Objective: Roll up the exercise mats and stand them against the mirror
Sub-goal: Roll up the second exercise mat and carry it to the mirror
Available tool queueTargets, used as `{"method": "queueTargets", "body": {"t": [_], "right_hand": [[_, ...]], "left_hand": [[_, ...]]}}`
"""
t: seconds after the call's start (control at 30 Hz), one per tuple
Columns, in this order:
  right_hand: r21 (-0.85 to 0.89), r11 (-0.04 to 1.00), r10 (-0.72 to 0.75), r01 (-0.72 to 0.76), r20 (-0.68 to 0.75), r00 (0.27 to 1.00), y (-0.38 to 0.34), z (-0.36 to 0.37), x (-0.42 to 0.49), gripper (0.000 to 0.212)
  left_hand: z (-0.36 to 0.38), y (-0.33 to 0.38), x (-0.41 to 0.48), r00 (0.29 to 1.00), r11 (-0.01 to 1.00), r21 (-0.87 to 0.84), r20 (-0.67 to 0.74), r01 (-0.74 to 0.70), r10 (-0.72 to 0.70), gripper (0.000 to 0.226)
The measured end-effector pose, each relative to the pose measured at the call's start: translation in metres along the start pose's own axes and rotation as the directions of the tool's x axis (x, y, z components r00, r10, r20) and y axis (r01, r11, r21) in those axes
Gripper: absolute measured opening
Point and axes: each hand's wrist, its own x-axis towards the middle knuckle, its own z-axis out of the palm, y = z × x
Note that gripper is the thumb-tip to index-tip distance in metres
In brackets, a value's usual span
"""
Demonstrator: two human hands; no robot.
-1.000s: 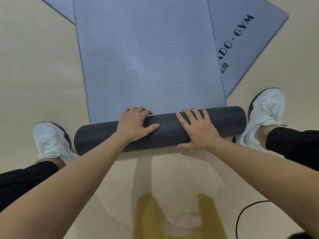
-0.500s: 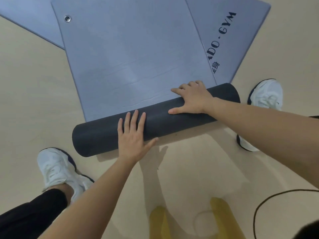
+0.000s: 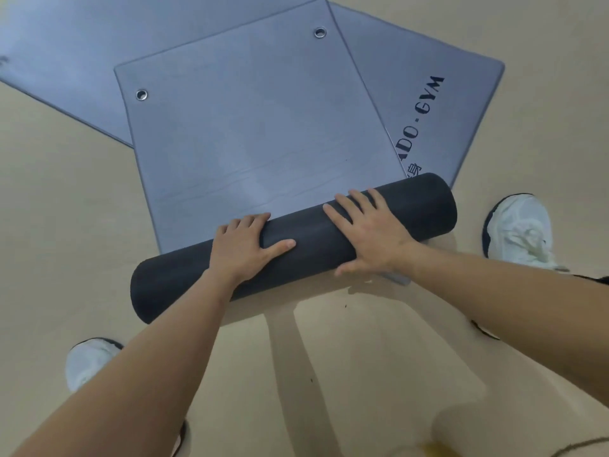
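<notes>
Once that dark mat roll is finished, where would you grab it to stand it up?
Probably around one end of the mat roll, coming from above with the other hand at the middle: it is a long, even cylinder lying flat on the floor, so lifting one end tips it upright.

Both bare forearms reaching forward and down from the lower edge of view, left from about 7 o'clock, right from about 4 o'clock, converging toward centre. Left hand (image 3: 245, 247) palm-down, fingers curled over toward 12 o'clock, fingertips bent down out of sight, thumb stretched out flat toward 3 o'clock. Right hand (image 3: 370, 230) palm-down and flat, fingers spread and pointing toward 11 o'clock, thumb tucked low toward 7 o'clock. Wrists roughly straight, hands near each other but apart, neither closed into a grasp.
</notes>
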Motion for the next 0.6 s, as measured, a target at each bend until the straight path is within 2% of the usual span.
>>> {"method": "queueTargets", "body": {"t": [0.13,0.23,0.33,0.43,0.53,0.6], "right_hand": [[0.052,0.998,-0.033,0.030,0.071,0.997,0.023,-0.020,0.037,0.130],[0.161,0.987,-0.032,-0.001,0.203,0.979,0.039,-0.042,0.069,0.125],[0.292,0.955,-0.047,-0.052,0.323,0.945,0.049,-0.059,0.089,0.117],[0.344,0.937,-0.050,-0.061,0.305,0.951,0.050,-0.063,0.091,0.108],[0.333,0.941,-0.041,-0.055,0.276,0.960,0.043,-0.060,0.083,0.104],[0.344,0.937,-0.031,-0.068,0.275,0.961,0.037,-0.057,0.075,0.102]], "left_hand": [[-0.004,0.016,-0.002,0.942,0.999,0.024,-0.334,-0.026,0.033,0.066],[0.001,0.026,-0.010,0.917,0.997,0.061,-0.395,-0.042,0.063,0.068],[0.001,0.029,-0.012,0.949,0.996,0.093,-0.314,-0.004,0.034,0.092],[-0.005,0.025,-0.005,0.987,0.983,0.185,-0.159,-0.006,0.036,0.115],[-0.015,0.019,0.005,0.998,0.980,0.199,-0.057,0.027,-0.016,0.126],[-0.018,0.016,0.007,0.999,0.978,0.208,-0.033,0.003,0.004,0.125]]}}
